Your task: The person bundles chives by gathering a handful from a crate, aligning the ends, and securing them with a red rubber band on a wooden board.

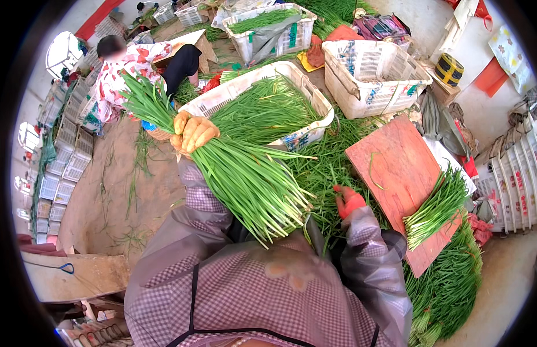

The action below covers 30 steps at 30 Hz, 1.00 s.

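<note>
The white crate (303,137) holds a deep layer of green stalks (262,110) almost to its far edge; a second white crate (390,99) stands beyond the board's far corner. A loose heap (317,173) lies between the filled crate and the board, apparently still to be gathered. Beneath the near edge of the red board (392,168), a large stack (447,292) lies lined up, seemingly dealt with. The bunch in work (245,182) hangs off the filled crate's near left corner, pale ends toward the body, no tie visible: judged unfinished. A smaller bunch (433,208) rests along the board's right edge, ends roughly even. The gloved left hand (193,134) is closed round the bunch in work; the gloved right hand (349,202), near the loose heap, appears loosely spread, carrying no bunch.
</note>
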Motion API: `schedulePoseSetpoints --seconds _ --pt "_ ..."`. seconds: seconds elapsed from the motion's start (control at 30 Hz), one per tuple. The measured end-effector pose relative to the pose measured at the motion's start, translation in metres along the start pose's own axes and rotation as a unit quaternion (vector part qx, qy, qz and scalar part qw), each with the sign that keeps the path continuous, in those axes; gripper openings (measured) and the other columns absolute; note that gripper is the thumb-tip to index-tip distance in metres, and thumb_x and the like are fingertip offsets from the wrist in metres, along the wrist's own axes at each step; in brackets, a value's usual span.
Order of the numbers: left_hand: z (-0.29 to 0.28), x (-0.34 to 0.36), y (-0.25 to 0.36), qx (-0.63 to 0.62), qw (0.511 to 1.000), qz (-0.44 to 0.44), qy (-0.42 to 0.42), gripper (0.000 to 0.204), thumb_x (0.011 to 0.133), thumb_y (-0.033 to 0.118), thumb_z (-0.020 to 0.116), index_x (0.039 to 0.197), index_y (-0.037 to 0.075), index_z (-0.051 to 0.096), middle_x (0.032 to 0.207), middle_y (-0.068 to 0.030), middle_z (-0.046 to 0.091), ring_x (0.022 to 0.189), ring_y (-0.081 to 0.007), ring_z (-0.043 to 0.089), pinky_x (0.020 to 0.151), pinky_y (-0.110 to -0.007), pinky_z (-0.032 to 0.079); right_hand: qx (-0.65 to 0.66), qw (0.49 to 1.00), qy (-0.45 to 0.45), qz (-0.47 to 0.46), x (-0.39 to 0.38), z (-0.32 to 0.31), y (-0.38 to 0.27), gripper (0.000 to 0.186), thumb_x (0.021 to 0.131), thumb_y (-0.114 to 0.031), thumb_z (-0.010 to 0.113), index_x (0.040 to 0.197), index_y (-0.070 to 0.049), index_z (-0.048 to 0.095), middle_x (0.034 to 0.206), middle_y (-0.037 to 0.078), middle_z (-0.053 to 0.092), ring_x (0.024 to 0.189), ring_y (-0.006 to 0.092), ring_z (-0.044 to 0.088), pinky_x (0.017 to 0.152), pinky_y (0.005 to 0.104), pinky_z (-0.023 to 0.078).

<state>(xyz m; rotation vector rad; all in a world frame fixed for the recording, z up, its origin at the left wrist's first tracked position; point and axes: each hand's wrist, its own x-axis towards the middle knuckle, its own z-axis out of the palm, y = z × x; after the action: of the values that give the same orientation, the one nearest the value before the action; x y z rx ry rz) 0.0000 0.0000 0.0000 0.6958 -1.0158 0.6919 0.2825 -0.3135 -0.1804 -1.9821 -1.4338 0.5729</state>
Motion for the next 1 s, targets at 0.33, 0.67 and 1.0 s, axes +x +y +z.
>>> schedulePoseSetpoints --seconds 0.33,0.67,1.0 --pt "0.011 0.020 -0.027 -0.020 0.999 -0.033 -0.016 0.014 0.089 0.017 0.065 0.096 0.012 0.053 0.066 0.0050 0.059 0.059 -0.0036 0.058 0.065 -0.022 0.046 0.257 0.959 -0.119 -0.022 0.039 -0.065 -0.228 0.018 0.084 -0.013 0.069 0.100 -0.004 0.069 0.079 0.004 0.065 0.069 0.0061 0.055 0.064 0.0229 0.047" --pt "0.006 0.016 -0.021 -0.033 0.997 -0.036 -0.051 0.014 0.090 0.018 0.064 0.094 0.012 0.052 0.068 0.0041 0.060 0.059 -0.0037 0.059 0.062 -0.021 0.045 0.601 0.772 -0.197 0.065 0.049 -0.035 -0.223 0.016 0.087 -0.013 0.064 0.094 0.001 0.065 0.065 0.000 0.057 0.051 0.0064 0.046 0.048 0.0224 0.038" --pt "0.004 -0.005 0.002 0.015 1.000 -0.024 -0.003 0.013 0.088 0.017 0.064 0.096 0.012 0.055 0.069 0.0052 0.061 0.059 -0.0048 0.059 0.068 -0.024 0.046 0.815 0.475 -0.199 -0.266 -0.004 -0.119 -0.148 0.015 0.084 -0.015 0.059 0.072 -0.006 0.055 0.044 -0.006 0.046 0.033 0.0073 0.039 0.038 0.0246 0.035"
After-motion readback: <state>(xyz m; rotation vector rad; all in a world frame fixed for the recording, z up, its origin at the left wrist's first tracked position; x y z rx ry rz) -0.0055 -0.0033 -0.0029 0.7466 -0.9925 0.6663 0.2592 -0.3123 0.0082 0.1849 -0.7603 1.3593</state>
